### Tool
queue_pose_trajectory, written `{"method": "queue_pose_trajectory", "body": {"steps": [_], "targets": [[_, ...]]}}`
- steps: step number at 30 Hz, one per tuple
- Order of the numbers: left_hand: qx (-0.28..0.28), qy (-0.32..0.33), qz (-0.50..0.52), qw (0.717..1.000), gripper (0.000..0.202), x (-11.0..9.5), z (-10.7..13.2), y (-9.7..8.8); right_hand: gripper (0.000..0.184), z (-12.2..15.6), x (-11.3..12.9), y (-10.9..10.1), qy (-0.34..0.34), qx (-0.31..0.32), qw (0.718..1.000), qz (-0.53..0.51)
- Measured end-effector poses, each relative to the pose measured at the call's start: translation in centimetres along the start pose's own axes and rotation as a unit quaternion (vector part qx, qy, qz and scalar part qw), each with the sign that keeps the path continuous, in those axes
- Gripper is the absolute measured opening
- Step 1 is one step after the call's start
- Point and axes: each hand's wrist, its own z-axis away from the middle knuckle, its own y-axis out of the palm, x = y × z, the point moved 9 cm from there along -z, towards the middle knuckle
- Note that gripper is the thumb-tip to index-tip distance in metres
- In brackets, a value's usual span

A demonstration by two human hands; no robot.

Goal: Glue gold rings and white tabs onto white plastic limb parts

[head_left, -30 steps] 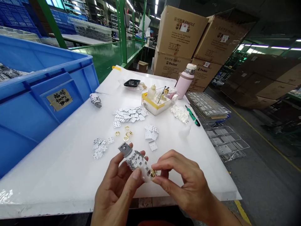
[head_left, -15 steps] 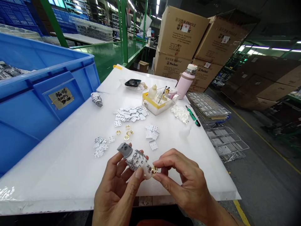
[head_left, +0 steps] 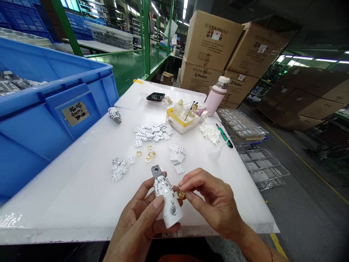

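My left hand (head_left: pixel 144 214) is wrapped round a white model part (head_left: pixel 166 198), a tapering cylinder with grey studs, a grey block at its far end and a round socket on its side. Between thumb and fingertips, my right hand (head_left: pixel 211 200) pinches a gold ring (head_left: pixel 181 194) close beside the cylinder's right side; whether they touch I cannot tell. Several loose gold rings (head_left: pixel 148 159) lie beyond on the table. Small white plates lie in a large pile (head_left: pixel 152 131), a left pile (head_left: pixel 119 169) and a right pile (head_left: pixel 177 157).
A similar part (head_left: pixel 114 115) lies near the blue crate (head_left: pixel 81 83) on the left. Further back are a clear tray of bottles (head_left: pixel 182 125), a phone (head_left: pixel 155 96), a pink flask (head_left: pixel 216 98), crumpled white tissue (head_left: pixel 209 133) and a green cutter (head_left: pixel 224 136). Cartons (head_left: pixel 212 47) stand behind.
My left hand has turned the white part more upright, with its wide end now toward me and the socket facing up. My right hand still holds the gold ring, now beside the part's flank.
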Motion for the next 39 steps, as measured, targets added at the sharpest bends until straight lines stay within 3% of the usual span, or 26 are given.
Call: {"method": "queue_pose_trajectory", "body": {"steps": [9,14,17,21,25,29,33,37,39], "targets": [[0.015,0.003,0.023,1.000,0.045,0.1,-0.8,0.4,0.015,-0.5,-0.5,-0.1,-0.016,-0.004,0.997,0.077],[-0.018,0.037,-0.002,0.999,0.036,-0.9,-0.5,0.0,0.005,-0.4,-3.1,-1.6,0.121,-0.018,0.981,0.148],[-0.035,0.054,-0.027,0.998,0.047,-1.2,-0.6,-0.6,0.007,-0.3,-4.0,-1.7,0.179,0.034,0.956,0.229],[-0.039,0.053,-0.046,0.997,0.050,-0.8,-0.9,-1.2,0.015,-0.4,-4.2,-1.6,0.192,0.101,0.929,0.300],[-0.036,0.041,-0.043,0.998,0.047,-0.5,-1.1,-1.4,0.005,-0.8,-3.5,-1.9,0.130,0.137,0.926,0.328],[-0.032,0.035,-0.037,0.998,0.046,-0.5,-1.1,-1.4,0.027,-0.6,-2.5,-0.6,-0.010,0.236,0.908,0.345],[-0.041,0.033,-0.037,0.998,0.052,-0.5,-1.1,-1.4,0.025,-0.8,-3.0,0.1,-0.054,0.289,0.883,0.365],[-0.047,0.039,-0.033,0.998,0.052,-0.6,-1.0,-1.5,0.013,-1.6,-3.0,-0.2,-0.048,0.271,0.904,0.326],[-0.049,0.044,-0.037,0.997,0.051,-0.7,-0.9,-1.4,0.010,-1.9,-2.8,-0.8,-0.012,0.222,0.939,0.262]]}}
